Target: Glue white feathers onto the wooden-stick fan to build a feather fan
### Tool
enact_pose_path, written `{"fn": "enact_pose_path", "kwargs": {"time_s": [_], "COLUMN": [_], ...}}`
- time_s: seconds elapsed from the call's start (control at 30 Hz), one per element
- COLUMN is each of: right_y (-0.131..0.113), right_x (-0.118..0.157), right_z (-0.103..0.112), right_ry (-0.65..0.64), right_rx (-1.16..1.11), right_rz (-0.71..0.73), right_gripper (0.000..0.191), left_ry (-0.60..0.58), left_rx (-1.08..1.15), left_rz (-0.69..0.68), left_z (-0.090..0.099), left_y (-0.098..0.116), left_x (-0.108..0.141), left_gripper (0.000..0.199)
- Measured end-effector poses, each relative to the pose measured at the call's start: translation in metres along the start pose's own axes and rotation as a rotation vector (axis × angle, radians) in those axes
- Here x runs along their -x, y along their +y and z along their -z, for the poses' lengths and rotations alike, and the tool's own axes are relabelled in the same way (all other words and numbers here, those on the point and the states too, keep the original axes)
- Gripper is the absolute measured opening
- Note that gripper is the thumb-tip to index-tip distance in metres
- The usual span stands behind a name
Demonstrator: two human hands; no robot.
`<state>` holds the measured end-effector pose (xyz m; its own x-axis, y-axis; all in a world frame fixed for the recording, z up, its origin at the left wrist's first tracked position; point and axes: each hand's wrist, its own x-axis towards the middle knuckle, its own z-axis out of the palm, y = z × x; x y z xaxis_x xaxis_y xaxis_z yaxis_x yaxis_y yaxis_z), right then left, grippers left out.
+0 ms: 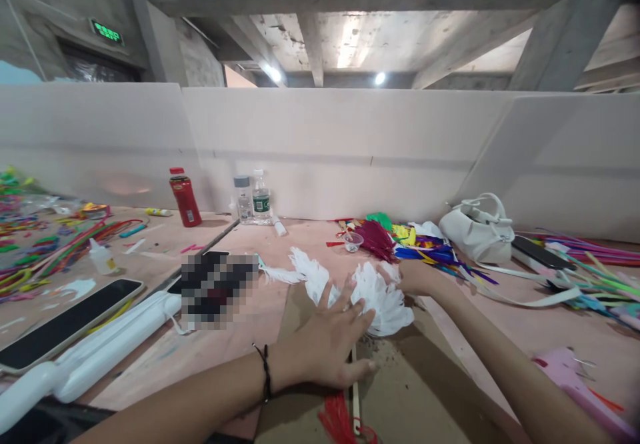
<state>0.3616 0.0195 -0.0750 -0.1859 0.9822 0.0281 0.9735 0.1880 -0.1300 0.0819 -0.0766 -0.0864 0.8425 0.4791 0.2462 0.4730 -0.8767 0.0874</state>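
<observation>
A white feather fan [385, 301] lies on a brown board [425, 377] in front of me. Its pale stick handle [356, 401] points toward me, with a red tassel [337, 417] at the lower end. My left hand [335, 341] is spread over the fan's near left part, fingertips on the feathers and thumb beside the handle. At the fan's far right edge, my right hand [407, 277] touches the feathers; its fingers are mostly hidden, so its grip is unclear. A loose white feather [283, 275] lies just left of the fan.
Left are a phone [70, 324], a white glue bottle [103, 257] and a white folded device [115, 337]. Farther back stand a red bottle [184, 197] and clear bottles [261, 201]. Coloured feathers [373, 241], a white handbag [477, 227] and a pink glue gun [565, 374] lie right.
</observation>
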Motion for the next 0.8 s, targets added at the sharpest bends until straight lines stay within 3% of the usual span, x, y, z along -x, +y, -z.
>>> {"fn": "enact_pose_path", "kwargs": {"time_s": [0.17, 0.3, 0.43, 0.6, 0.8], "right_y": [0.019, 0.024, 0.013, 0.002, 0.006], "right_x": [0.003, 0.011, 0.021, 0.018, 0.003], "right_z": [0.018, 0.034, 0.043, 0.039, 0.024], "right_ry": [0.140, 0.233, 0.274, 0.322, 0.430], "right_rx": [-0.220, -0.499, -0.892, -1.250, -1.439], "right_rz": [-0.098, -0.104, -0.057, -0.011, -0.016], "right_gripper": [0.027, 0.032, 0.037, 0.040, 0.042], "left_ry": [0.020, -0.079, 0.008, 0.077, 0.130], "left_rx": [-0.111, -0.162, -0.167, -0.125, 0.125], "left_rz": [0.057, 0.236, 0.371, 0.450, 0.430], "left_z": [0.015, 0.016, 0.006, -0.005, -0.004], "left_y": [0.001, 0.004, -0.008, -0.027, -0.032], "left_x": [-0.009, -0.012, -0.013, -0.014, -0.014], "left_gripper": [0.041, 0.049, 0.028, 0.022, 0.020]}}
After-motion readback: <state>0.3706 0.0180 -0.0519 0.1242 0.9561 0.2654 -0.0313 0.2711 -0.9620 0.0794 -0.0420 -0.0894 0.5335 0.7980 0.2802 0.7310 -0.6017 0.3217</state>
